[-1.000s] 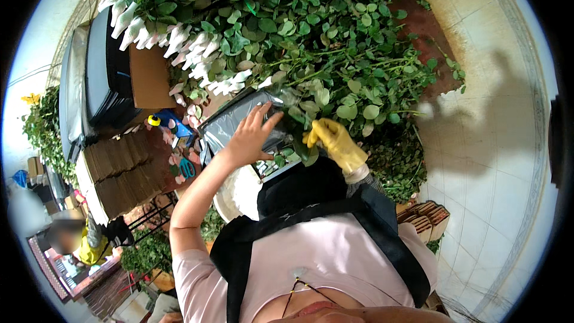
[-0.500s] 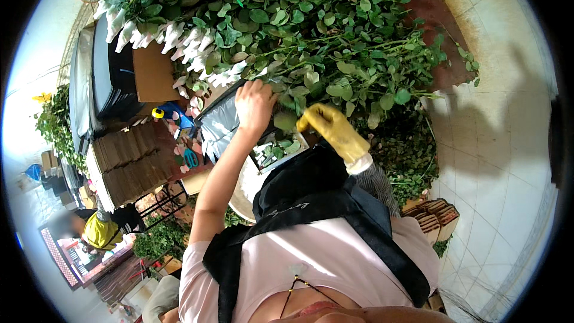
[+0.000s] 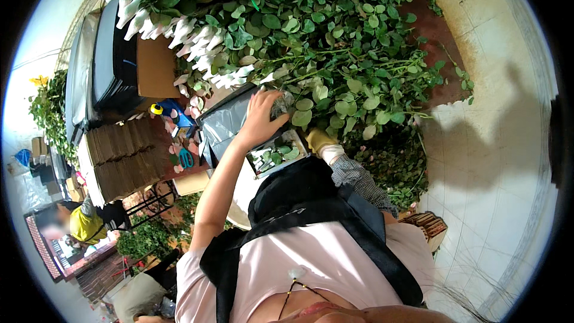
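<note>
Long leafy rose stems lie heaped across the table, their heads in white net sleeves pointing left. My bare left hand is over the inner edge of a dark plastic-lined tray, fingers and thumb spread. A crumpled, greyish see-through piece shows between that thumb and fingers; whether I touch it I cannot tell. My right hand, in a yellow rubber glove, is low beside the stems at my apron. Its fingertips are hidden. Between the hands sits a small open box with cut leaves.
Left of the tray lie blue-handled scissors, a blue tool with a yellow roll and stacked brown cardboard. Behind them stand dark sheets in a carton. More foliage is low at right. A person in yellow is far left.
My left hand has opened out, its thumb now spread from its fingers. My gloved right hand has dropped toward my body and turned, leaving its fingers out of sight. The view has shifted slightly.
</note>
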Available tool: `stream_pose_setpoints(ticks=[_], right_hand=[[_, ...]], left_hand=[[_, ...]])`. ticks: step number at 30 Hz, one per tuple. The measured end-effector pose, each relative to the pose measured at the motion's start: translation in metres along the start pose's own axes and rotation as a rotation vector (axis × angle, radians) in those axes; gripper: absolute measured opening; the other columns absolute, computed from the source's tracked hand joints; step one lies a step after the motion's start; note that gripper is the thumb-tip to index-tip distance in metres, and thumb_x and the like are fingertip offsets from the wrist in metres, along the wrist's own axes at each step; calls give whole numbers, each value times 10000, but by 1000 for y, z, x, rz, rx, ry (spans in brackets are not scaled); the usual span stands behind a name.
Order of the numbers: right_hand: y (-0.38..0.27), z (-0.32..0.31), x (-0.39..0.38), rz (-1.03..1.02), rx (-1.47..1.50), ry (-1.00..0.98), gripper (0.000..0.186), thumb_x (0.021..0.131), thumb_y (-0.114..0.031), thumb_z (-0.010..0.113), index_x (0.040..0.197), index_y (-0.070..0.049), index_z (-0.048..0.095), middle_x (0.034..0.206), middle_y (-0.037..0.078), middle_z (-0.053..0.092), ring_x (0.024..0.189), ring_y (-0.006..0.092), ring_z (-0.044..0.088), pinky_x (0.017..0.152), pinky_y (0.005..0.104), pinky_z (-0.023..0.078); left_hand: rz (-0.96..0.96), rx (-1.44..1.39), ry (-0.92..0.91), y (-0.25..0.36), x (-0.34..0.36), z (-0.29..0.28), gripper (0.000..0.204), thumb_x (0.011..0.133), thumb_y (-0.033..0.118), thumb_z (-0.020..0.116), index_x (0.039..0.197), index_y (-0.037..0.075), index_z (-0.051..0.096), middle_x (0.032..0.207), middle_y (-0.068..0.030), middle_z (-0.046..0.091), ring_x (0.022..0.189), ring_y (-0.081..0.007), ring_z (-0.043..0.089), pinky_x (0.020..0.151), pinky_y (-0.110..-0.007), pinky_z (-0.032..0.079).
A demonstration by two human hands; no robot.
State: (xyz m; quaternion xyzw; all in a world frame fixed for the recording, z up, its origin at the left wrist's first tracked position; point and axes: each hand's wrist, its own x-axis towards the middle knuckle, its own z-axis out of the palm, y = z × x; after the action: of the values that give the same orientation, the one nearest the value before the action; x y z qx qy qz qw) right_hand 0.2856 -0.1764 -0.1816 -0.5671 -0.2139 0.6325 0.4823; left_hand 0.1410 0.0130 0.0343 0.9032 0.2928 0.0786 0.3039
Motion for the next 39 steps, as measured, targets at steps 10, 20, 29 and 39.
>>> stream_pose_setpoints(ticks=[10, 20, 29, 39], right_hand=[[-2, -23, -1, -109, 374, -72, 460, 994, -283, 632, 1380, -42, 566, 1341, 208, 586, 1215, 288, 568, 1257, 471, 228], [-87, -33, -18, -151, 131, 360, 511, 991, -304, 630, 1397, -7, 537, 1252, 206, 637, 1102, 297, 619, 1229, 442, 293], [-224, -90, -188, -410, -6, 866, 527, 990, -309, 634, 1410, -10, 521, 1267, 206, 629, 1117, 296, 614, 1221, 436, 304], [-186, -81, -295, -313, -98, 1235, 546, 989, -315, 638, 1424, -13, 502, 1284, 205, 620, 1134, 295, 607, 1211, 430, 317]], left_hand=[[-791, -444, 564, -116, -213, 15, 421, 1021, 294, 627, 1265, -45, 578, 1053, -202, 700, 912, -326, 670, 837, -396, 521], [-373, -543, 530, 72, -165, -117, 207, 911, 83, 716, 789, -13, 580, 654, -47, 547, 615, -111, 502, 583, -272, 409], [35, -561, 580, 22, -82, -123, 159, 957, 119, 689, 1061, 8, 641, 883, -109, 634, 767, -217, 616, 725, -321, 505], [329, -272, 301, 31, 11, -61, 336, 911, 237, 720, 1189, 59, 654, 1058, -169, 675, 1045, -364, 664, 873, -456, 541]])
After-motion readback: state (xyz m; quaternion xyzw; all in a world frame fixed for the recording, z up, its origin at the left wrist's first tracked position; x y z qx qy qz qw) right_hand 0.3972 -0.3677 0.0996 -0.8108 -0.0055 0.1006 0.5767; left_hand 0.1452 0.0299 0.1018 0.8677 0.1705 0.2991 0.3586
